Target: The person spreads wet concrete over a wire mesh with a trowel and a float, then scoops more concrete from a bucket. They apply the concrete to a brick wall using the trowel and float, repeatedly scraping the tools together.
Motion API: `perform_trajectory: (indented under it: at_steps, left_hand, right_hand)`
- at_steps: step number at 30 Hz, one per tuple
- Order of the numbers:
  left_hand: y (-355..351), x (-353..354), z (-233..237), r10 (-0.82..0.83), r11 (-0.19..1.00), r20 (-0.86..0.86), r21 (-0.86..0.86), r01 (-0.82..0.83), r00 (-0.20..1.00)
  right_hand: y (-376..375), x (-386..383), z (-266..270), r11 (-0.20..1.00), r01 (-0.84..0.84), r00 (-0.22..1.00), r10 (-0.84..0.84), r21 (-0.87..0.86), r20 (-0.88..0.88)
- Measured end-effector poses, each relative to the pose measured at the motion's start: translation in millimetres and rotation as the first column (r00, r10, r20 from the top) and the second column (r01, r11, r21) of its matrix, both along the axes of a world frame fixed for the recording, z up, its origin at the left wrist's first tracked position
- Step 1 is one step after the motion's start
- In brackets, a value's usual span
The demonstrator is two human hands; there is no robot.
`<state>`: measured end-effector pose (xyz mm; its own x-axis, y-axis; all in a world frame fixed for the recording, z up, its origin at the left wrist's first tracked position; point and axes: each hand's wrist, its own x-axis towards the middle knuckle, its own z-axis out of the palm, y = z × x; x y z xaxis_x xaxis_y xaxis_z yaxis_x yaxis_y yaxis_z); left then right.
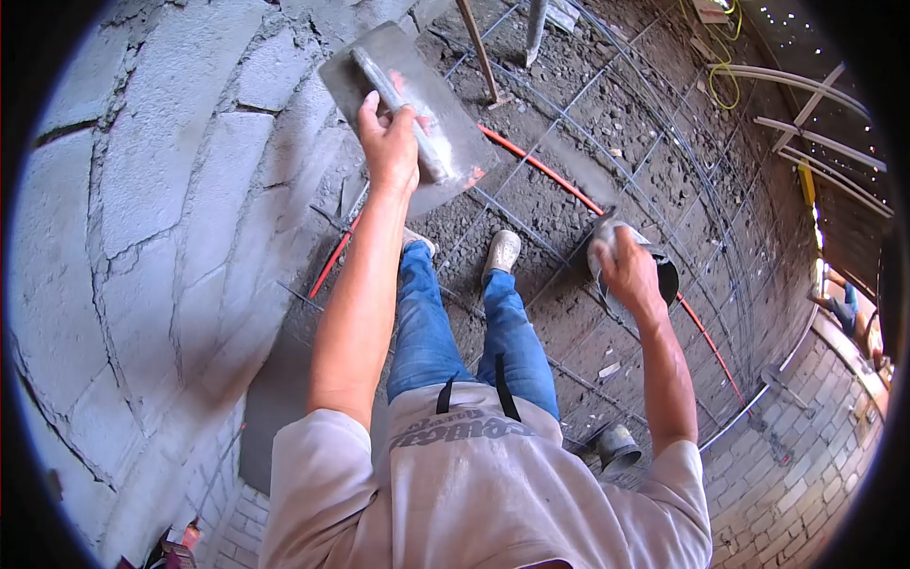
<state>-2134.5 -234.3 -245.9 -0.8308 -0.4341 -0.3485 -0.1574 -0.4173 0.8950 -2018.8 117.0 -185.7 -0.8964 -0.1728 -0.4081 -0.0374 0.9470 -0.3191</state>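
My left hand is wrapped round the handle of a rectangular trowel, whose flat plate lies tilted near the block wall. Pinkish smears and a pale patch mark the plate. On the right, my right hand is closed on something greyish at the mouth of a dark-rimmed bucket; its shape is partly hidden by my fingers.
Steel bars form a grid over gravelly ground. A red hose crosses it. Another bucket is by my right side. A shovel-like tool lies beyond. Another person is at the far right.
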Motion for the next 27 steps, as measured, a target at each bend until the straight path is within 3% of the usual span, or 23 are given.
perform_trajectory:
  at_steps: [1, 3, 5, 7, 13, 16, 19, 20, 21, 23, 25, 27]
  left_hand:
    - [2.3, 3.1, 1.7, -0.005, 1.0, -0.002, 0.001, 0.005, 1.0]
    - [4.0, 6.9, 4.5, 0.038, 0.998, -0.009, 0.045, -0.037, 0.999]
    - [13.2, 10.1, -0.3, 0.054, 0.997, 0.024, 0.047, -0.055, 0.998]
    - [22.7, 6.2, -8.2, 0.159, 0.983, -0.167, 0.123, -0.139, 0.973]
    - [51.3, 14.6, 14.7, 0.248, 0.955, -0.008, 0.17, -0.243, 0.969]
    - [54.1, 17.3, 16.6, 0.343, 0.859, -0.027, 0.415, -0.301, 0.939]
    - [47.2, 19.6, -12.9, 0.356, 0.872, 0.072, 0.332, -0.359, 0.932]
    - [63.0, 14.7, 6.8, 0.461, 0.853, 0.082, 0.234, -0.467, 0.884]
    - [57.2, 17.9, 0.7, 0.463, 0.852, 0.083, 0.233, -0.469, 0.882]
    - [43.8, 19.8, -9.8, 0.479, 0.793, 0.102, 0.374, -0.48, 0.872]
    - [38.7, 9.1, 17.2, 0.515, 0.749, 0.158, 0.394, -0.532, 0.842]
    - [25.5, 3.0, -7.2, 0.545, 0.797, 0.094, 0.248, -0.55, 0.833]
  right_hand:
    - [2.6, -0.5, -2.8, 0.99, 0.144, 0.99, -0.144, 0.009, 0.009]
    - [-8.5, 0.5, 5.4, 0.986, 0.155, 0.986, -0.158, -0.057, -0.051]
    - [-36.8, 13.4, 17.9, 0.97, 0.219, 0.975, -0.213, -0.103, 0.065]
    - [-71.2, 22.1, 20.3, 0.961, 0.229, 0.969, -0.21, -0.154, 0.13]
    - [-149.1, 19.8, 1.6, 0.92, 0.242, 0.969, -0.215, -0.308, 0.12]
    - [-143.0, 14.5, -13.1, 0.925, 0.204, 0.979, -0.2, -0.319, 0.046]
    - [-117.5, 15.0, -32.4, 0.942, 0.245, 0.968, -0.227, -0.229, 0.103]
    - [-110.6, 16.5, -39.0, 0.927, 0.3, 0.953, -0.28, -0.224, 0.115]
    - [-102.0, 21.5, -46.0, 0.908, 0.359, 0.932, -0.337, -0.214, 0.13]
    - [-68.9, 26.9, -77.1, 0.73, 0.635, 0.772, -0.603, -0.25, 0.2]
    - [-43.5, 34.3, -74.4, 0.764, 0.603, 0.795, -0.601, -0.231, 0.089]
    - [-57.7, 30.2, -41.5, 0.755, 0.57, 0.819, -0.556, -0.325, 0.144]
